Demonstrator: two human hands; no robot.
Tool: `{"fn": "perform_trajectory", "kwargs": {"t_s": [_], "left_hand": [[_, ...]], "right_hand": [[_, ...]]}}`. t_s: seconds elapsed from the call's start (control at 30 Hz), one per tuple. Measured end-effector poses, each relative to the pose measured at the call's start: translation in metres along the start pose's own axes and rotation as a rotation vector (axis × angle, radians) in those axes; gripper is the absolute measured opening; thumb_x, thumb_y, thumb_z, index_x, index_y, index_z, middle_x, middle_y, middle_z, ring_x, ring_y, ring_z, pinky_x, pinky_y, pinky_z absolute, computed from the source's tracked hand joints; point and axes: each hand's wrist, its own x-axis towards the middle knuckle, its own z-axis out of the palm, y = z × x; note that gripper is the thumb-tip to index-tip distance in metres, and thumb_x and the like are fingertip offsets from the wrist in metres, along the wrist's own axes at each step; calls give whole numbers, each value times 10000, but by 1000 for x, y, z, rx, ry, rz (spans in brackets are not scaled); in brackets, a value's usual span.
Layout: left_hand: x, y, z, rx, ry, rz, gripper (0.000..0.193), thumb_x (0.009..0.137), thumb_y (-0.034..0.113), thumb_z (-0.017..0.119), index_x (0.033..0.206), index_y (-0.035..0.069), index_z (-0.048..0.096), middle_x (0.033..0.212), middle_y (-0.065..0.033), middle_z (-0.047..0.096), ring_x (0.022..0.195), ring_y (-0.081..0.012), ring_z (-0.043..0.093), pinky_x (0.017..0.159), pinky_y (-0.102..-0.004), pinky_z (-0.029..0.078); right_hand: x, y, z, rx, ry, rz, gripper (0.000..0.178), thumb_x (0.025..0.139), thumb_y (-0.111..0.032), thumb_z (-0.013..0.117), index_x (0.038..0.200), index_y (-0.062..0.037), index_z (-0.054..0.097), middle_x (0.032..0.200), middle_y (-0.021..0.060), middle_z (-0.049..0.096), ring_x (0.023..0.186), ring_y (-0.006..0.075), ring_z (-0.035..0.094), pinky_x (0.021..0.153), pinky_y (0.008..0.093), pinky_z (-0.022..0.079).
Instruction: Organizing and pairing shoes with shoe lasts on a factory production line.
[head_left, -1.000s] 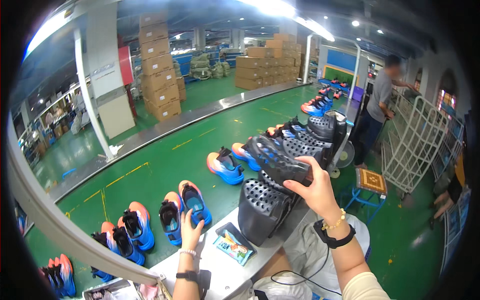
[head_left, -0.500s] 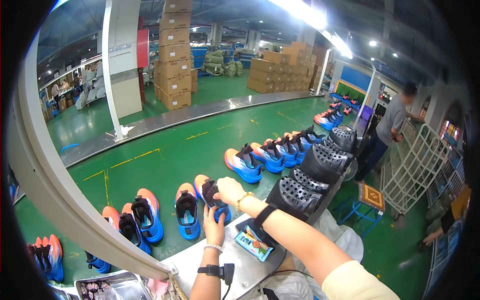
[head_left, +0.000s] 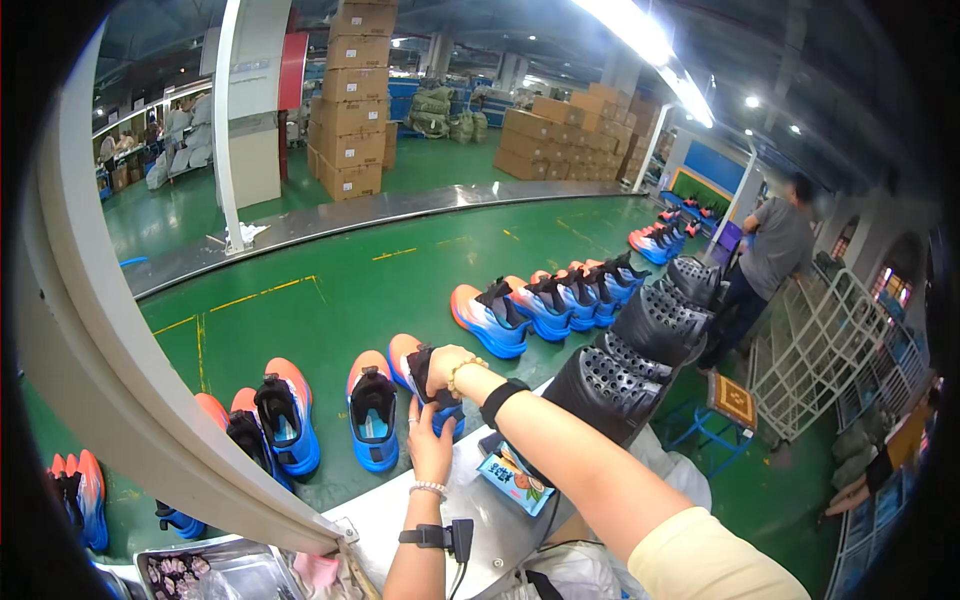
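Note:
On the green surface, a sneaker [head_left: 404, 351] with an orange toe, blue sole and black collar sits under both my hands. My right hand [head_left: 452, 370] is closed on the black upper around its opening, hiding much of it. Lower down, my left hand [head_left: 430, 446] holds the heel end, thumb and fingers at the collar's edge. To the left stands a matching sneaker [head_left: 373, 410], opening toward me. A blue snack packet [head_left: 515, 482] lies near my right forearm on the metal ledge [head_left: 470, 550], overlapping a dark object.
More sneakers [head_left: 286, 420] stand at left, and a row of them [head_left: 488, 322] runs toward the back. Black perforated plastic pieces [head_left: 600, 390] line the right side. A white post [head_left: 150, 390] curves up at left. Beyond are a stool [head_left: 732, 402], metal racks [head_left: 830, 350] and a person [head_left: 775, 245].
My right hand has gone from a raised fist to lower over the sneaker's opening. My left fingers have shifted up to the collar. The person at right has turned away from the rack.

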Motion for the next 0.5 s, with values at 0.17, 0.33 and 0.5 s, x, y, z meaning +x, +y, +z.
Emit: {"fn": "perform_trajectory", "kwargs": {"t_s": [0.17, 0.33, 0.5], "left_hand": [[0, -9, 1, -25, 34, 21, 335, 781, 67, 684, 1096, -1, 596, 1405, -216, 475, 1140, -395, 557, 960, -409, 455], [-1, -5, 7, -3, 15, -3, 393, 769, 36, 694, 1143, -20, 584, 1425, -215, 466, 1121, -391, 576, 936, -389, 470], [-4, -7, 13, 76, 68, 61, 348, 767, 86, 718, 1079, 30, 574, 1423, -220, 459, 1063, -425, 593, 881, -445, 489]], "right_hand": [[28, -12, 38, 99, 309, -52, 264, 698, -172, 787, 933, -59, 746, 1057, 115, 719, 1005, 252, 694, 822, 360, 575], [64, -1, 72, 334, 593, -57, 209, 705, -133, 706, 863, 2, 726, 913, 227, 702, 915, 350, 698, 812, 404, 570], [69, -2, 73, 314, 652, -101, 211, 861, -143, 576, 900, -2, 729, 945, 207, 708, 923, 333, 702, 797, 401, 580]]}}
